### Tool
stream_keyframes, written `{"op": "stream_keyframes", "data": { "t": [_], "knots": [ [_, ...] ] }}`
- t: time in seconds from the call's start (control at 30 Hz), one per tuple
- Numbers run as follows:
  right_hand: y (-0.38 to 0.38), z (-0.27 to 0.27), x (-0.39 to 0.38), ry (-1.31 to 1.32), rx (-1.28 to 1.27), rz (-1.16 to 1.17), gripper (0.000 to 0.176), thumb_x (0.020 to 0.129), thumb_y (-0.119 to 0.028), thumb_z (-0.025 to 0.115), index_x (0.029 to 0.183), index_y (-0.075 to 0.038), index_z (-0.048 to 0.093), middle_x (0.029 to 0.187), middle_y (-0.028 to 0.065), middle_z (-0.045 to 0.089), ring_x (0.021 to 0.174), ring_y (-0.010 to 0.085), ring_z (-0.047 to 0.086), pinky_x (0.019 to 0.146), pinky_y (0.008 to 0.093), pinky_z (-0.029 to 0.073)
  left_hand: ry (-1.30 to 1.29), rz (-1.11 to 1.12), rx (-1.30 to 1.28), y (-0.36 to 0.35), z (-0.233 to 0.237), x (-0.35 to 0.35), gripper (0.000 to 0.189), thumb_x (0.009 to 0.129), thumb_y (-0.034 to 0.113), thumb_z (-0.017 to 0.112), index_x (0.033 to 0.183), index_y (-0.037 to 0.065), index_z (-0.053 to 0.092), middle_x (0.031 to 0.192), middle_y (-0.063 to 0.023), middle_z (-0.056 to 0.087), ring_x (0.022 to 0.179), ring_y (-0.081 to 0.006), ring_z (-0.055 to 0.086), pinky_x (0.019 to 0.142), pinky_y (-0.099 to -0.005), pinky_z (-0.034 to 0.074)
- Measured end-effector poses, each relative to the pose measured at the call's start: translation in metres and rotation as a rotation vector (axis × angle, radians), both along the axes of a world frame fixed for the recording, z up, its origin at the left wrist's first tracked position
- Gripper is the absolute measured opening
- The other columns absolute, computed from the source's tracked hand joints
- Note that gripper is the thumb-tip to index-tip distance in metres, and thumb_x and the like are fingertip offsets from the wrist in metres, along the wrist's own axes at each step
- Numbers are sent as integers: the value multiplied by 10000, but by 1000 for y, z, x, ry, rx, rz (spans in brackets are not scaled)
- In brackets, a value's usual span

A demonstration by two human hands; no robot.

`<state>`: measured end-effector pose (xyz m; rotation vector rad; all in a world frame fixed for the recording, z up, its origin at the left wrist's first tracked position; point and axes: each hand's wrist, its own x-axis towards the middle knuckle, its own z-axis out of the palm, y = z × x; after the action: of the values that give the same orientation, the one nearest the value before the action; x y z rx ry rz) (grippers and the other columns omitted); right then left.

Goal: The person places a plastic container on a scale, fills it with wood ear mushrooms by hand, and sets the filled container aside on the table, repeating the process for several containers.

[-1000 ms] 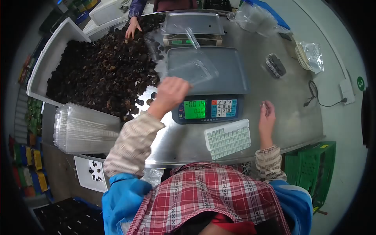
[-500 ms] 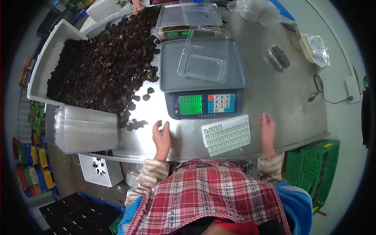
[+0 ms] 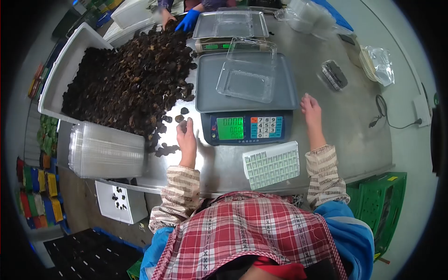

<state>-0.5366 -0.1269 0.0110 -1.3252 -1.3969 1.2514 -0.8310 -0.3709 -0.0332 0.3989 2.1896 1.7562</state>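
Note:
My left hand [image 3: 187, 141] reaches over the metal table beside a few loose dark, wrinkled pieces that look like wood-ear fungus [image 3: 179, 118]; its fingers are stretched out and I see nothing in them. To the right of the scale's tray, my right hand [image 3: 311, 112] is raised, loosely open and holding nothing. Between them stands a digital scale [image 3: 273, 135] with a lit green display. On its grey tray [image 3: 210, 86] lies a clear plastic clamshell box [image 3: 247, 84] with its lid up. A sheet of small labels [image 3: 273, 165] lies in front of the scale.
A large fungus heap [image 3: 126, 84] spills from a white foam box [image 3: 49, 95]. Stacked clear boxes [image 3: 109, 151] stand at left. A filled box [image 3: 333, 74] lies right, near a basket [image 3: 367, 65] and cable [image 3: 382, 112]. Opposite, a co-worker's blue-gloved hand [image 3: 189, 19] is beside a second scale [image 3: 212, 45].
Both my hands have moved forward, the left towards the loose pieces, the right alongside the scale. The display reading has changed. A co-worker's gloved hand and a clear box on the far scale have appeared.

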Motion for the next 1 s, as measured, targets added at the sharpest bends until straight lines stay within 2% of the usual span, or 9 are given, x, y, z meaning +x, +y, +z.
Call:
{"op": "stream_keyframes", "data": {
  "t": [0.17, 0.23, 0.37, 0.47, 0.53, 0.67, 0.77, 0.9, 1.0],
  "knots": [
    [25, -22, -11, -92, 2, 36, 620, 875, -434, 608, 1153, 115, 538, 1056, 173, 629, 1007, 208, 593, 858, 282, 454, -118, -48, -16, 23, -10, -11, 585, 882, 421, 599, 1172, -78, 503, 1088, -153, 582, 966, -200, 544, 830, -297, 426],
    [30, -26, -16, -159, 65, 41, 605, 883, -461, 584, 1182, 63, 545, 1006, 95, 617, 899, 131, 563, 780, 249, 437, -156, -54, -40, 30, -8, -13, 586, 885, 428, 598, 1192, -61, 501, 1095, -120, 581, 963, -168, 536, 789, -271, 425],
    [29, -21, -18, -127, 36, -25, 615, 879, -460, 591, 1166, 82, 550, 995, 101, 624, 900, 142, 568, 790, 254, 443, -165, -76, -14, 34, -11, -21, 580, 889, 418, 596, 1195, -65, 500, 1092, -121, 580, 961, -176, 538, 775, -276, 429],
    [23, -8, -20, -136, -34, -11, 702, 854, -448, 624, 1193, 153, 489, 1124, 226, 599, 1060, 239, 575, 925, 301, 427, -222, -64, 16, 34, -2, -25, 572, 889, 404, 596, 1205, -62, 494, 1114, -135, 574, 952, -196, 546, 770, -293, 439],
    [21, -2, -24, -164, -10, 9, 714, 857, -446, 621, 1204, 160, 473, 1137, 235, 591, 1067, 245, 573, 929, 298, 425, 299, -38, -139, 37, 10, -26, 568, 877, 382, 614, 1215, -57, 489, 1133, -145, 566, 972, -218, 546, 784, -310, 448],
    [20, -9, -30, -131, 22, 2, 714, 860, -440, 619, 1201, 168, 468, 1139, 247, 587, 1073, 250, 571, 932, 298, 425, 1081, -372, 23, 63, 65, -5, 533, 774, 283, 699, 1214, 46, 515, 1266, -153, 496, 1168, -338, 465, 963, -407, 386],
    [20, -12, -31, -154, 1, 30, 721, 865, -429, 616, 1216, 177, 445, 1156, 269, 572, 1095, 271, 566, 936, 308, 429, 1304, -663, -80, 86, 85, 13, 454, 697, 259, 741, 1072, 64, 577, 1214, -124, 534, 1194, -327, 455, 1013, -493, 316],
    [19, -14, -23, -127, 35, 34, 730, 865, -433, 615, 1222, 178, 438, 1161, 277, 568, 1105, 276, 562, 941, 311, 427, 1348, -648, -85, 94, 61, 20, 278, 660, 217, 752, 834, 74, 589, 1054, -74, 601, 1200, -309, 456, 1007, -510, 319],
    [21, -20, -17, -122, 18, 31, 735, 861, -438, 618, 1223, 176, 439, 1160, 278, 569, 1105, 281, 563, 943, 319, 427, 1292, -671, -66, 78, 62, 25, 306, 670, 227, 754, 884, 74, 598, 1100, -82, 585, 1197, -311, 458, 1005, -511, 321]
  ]
}}
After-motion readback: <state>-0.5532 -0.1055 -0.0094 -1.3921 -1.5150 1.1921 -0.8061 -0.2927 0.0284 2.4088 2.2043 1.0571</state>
